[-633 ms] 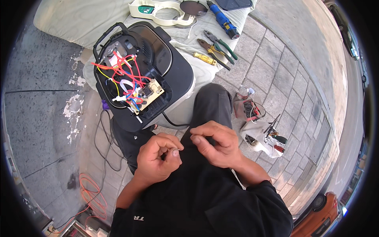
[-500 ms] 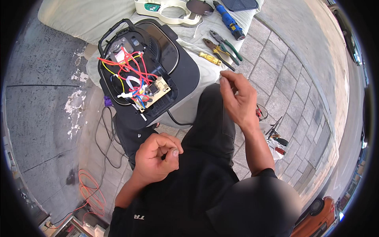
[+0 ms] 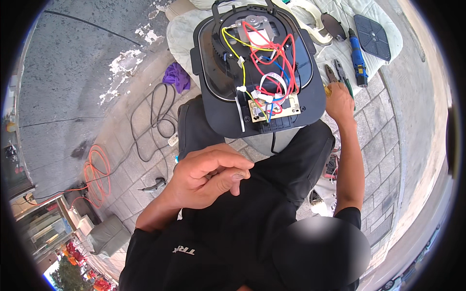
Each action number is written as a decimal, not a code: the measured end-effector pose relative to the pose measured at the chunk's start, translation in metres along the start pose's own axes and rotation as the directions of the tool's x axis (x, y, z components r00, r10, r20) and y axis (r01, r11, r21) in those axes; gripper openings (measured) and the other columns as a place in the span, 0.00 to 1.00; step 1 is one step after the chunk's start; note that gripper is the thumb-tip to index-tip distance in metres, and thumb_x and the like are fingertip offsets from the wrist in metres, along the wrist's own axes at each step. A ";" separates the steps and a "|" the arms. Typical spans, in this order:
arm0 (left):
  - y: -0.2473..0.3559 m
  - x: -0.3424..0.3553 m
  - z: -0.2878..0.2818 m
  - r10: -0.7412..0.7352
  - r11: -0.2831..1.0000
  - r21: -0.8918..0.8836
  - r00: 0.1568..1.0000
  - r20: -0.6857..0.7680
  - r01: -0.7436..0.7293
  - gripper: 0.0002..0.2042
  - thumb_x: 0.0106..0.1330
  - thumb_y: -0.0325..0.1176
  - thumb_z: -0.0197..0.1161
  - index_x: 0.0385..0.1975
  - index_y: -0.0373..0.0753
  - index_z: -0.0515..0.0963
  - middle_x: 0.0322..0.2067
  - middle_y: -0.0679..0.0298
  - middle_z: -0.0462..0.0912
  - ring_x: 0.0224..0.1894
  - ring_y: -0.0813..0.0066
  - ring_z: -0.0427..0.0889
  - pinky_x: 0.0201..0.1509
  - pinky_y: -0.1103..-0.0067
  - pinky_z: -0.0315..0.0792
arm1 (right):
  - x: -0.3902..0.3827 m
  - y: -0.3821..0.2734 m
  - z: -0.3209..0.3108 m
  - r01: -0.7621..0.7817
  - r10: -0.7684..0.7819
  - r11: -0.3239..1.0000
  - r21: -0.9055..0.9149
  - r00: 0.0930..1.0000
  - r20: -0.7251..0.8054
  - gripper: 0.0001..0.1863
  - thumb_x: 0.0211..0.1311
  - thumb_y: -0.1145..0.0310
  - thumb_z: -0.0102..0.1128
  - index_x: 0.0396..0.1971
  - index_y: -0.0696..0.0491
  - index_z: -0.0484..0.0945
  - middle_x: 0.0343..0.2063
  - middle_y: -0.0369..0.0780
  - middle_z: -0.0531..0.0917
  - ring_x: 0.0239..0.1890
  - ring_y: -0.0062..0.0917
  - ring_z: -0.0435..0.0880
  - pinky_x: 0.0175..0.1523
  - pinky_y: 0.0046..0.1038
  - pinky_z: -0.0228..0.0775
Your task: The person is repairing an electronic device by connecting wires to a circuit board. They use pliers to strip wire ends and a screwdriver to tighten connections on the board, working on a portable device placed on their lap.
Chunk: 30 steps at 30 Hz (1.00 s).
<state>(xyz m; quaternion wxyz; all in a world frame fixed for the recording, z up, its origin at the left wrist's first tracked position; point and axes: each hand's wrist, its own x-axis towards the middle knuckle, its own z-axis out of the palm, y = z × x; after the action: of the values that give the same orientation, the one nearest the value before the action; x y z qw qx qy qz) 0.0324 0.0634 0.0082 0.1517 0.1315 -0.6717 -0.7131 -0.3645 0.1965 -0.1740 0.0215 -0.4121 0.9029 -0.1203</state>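
My left hand (image 3: pixel 208 175) hovers over my lap, thumb pressed to curled fingers in a pinch; anything in it is too small or hidden to name. At the mat's edge, my right hand (image 3: pixel 340 103) has its fingers closed about the yellow handle of a screwdriver (image 3: pixel 328 90), mostly covered by the hand. Just beyond lie pliers (image 3: pixel 331 73) and green-handled pliers (image 3: pixel 340 70). In front of me is an opened black appliance (image 3: pixel 221 114), with red, yellow and blue wires (image 3: pixel 291 58) running over it to a tan circuit board (image 3: pixel 286 107).
A blue power screwdriver (image 3: pixel 357 60), a black vented panel (image 3: pixel 373 36) and a cream plastic frame (image 3: pixel 310 22) rest on the pale quilted mat (image 3: pixel 182 46). To the left are a purple cloth (image 3: pixel 176 77), a black cable (image 3: pixel 141 155) and an orange cord (image 3: pixel 97 169).
My right hand has reached forward from above my knee to the screwdriver and closed on it. My left hand stays pinched over my lap. The whole view has shifted and turned.
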 end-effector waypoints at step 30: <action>-0.035 0.006 0.001 0.316 0.920 0.285 0.939 -0.139 -0.267 0.17 0.65 0.17 0.73 0.53 0.34 0.83 0.39 0.58 0.87 0.36 0.69 0.89 0.37 0.76 0.81 | -0.111 -0.170 -0.233 0.304 -0.002 0.387 0.870 0.944 -0.329 0.31 0.56 0.52 0.75 0.53 0.52 0.73 0.37 0.47 0.82 0.33 0.26 0.82 0.39 0.25 0.77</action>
<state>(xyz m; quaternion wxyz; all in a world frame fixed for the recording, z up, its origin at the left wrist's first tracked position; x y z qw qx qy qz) 0.0250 0.0642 -0.0263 0.2984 0.1131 -0.7554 -0.5723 -0.1978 0.2191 0.0852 0.1062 -0.3942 0.6403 -0.6507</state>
